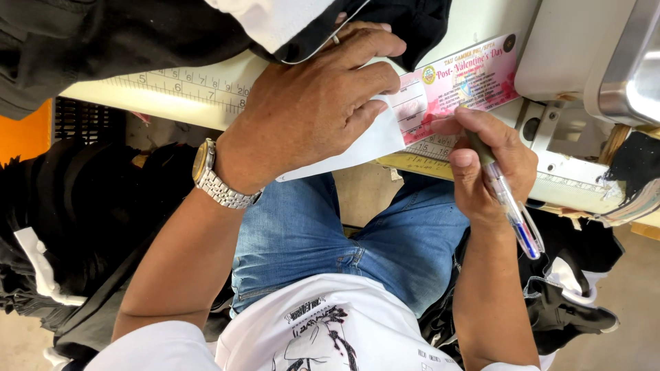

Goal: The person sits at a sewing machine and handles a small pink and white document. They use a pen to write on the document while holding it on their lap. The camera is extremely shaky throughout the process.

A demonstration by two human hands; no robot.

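Pink-and-white printed paper ticket (457, 86) lies on the cream table (185, 93), upper middle of the frame. My left hand (309, 103) presses flat on white paper (375, 141) beside it; my right hand (491, 161) grips a clear ballpoint pen (509, 203), tip touching the ticket. Pinning the sheet firmly should keep strokes steady.

Clear multicolour pen (509, 206) tilted over pink ticket (459, 84).

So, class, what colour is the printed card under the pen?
Mostly pink card, seen in the head view.
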